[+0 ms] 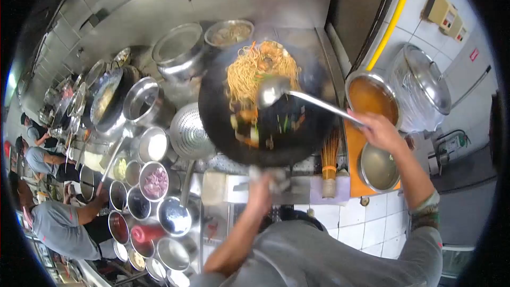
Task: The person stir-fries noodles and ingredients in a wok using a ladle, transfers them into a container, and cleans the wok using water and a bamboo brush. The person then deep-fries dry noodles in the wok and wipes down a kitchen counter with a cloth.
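Note:
Noodles (241, 77) with vegetables lie in a large dark wok (313, 122) in front of me. My right hand (378, 130) is closed round the handle of a metal ladle (272, 91), whose bowl is over the noodles. At the wok's near edge, my left hand (260, 194) is closed on a pale cloth (276, 180), partly blurred. Green and orange vegetable pieces (254, 134) lie in the near part of the wok.
A perforated strainer (190, 130) and several ingredient bowls, one with chopped onion (155, 182), stand left. A bamboo brush (330, 162), a pot of orange liquid (372, 98) and a metal bowl (378, 167) are right. Co-workers, one nearby (58, 226), stand far left.

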`<state>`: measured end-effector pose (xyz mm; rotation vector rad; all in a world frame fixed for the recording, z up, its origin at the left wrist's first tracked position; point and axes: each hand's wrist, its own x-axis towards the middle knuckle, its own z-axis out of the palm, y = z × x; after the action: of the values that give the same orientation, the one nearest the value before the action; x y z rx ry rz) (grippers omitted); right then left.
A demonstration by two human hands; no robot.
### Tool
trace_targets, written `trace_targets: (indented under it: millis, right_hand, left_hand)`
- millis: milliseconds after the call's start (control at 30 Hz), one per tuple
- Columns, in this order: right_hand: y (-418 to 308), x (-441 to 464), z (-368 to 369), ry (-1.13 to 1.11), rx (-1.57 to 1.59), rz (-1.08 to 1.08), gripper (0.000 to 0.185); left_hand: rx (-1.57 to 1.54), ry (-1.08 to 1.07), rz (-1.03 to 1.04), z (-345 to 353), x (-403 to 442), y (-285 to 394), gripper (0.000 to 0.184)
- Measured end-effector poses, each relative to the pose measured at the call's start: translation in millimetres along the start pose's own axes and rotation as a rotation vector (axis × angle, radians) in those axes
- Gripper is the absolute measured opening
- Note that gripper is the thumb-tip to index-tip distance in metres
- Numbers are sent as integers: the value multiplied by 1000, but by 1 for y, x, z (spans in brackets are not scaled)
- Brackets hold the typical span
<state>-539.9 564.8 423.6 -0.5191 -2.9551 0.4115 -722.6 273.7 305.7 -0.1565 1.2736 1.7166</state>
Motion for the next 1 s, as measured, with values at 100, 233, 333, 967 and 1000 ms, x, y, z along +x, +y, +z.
trace_targets:
  millis: [100, 233, 333, 967, 1000]
  right_hand:
    - [3, -22, -24, -116, 234, 26, 51]
    - [-4, -8, -51, -372, 310, 175, 51]
    - [1, 14, -5, -217, 246, 145, 51]
    - [-20, 0, -9, -54, 73, 71, 56]
    - [-15, -10, -15, -47, 101, 26, 58]
  left_hand:
    - [-152, -63, -8, -8, -21, -1, 29]
    - [-118, 26, -103, 39, -10, 81, 23]
    - [-143, -80, -95, 33, 45, 61, 23]
    - [-55, -120, 79, -9, -10, 2, 27]
    - [-53, -122, 78, 1, -18, 20, 27]
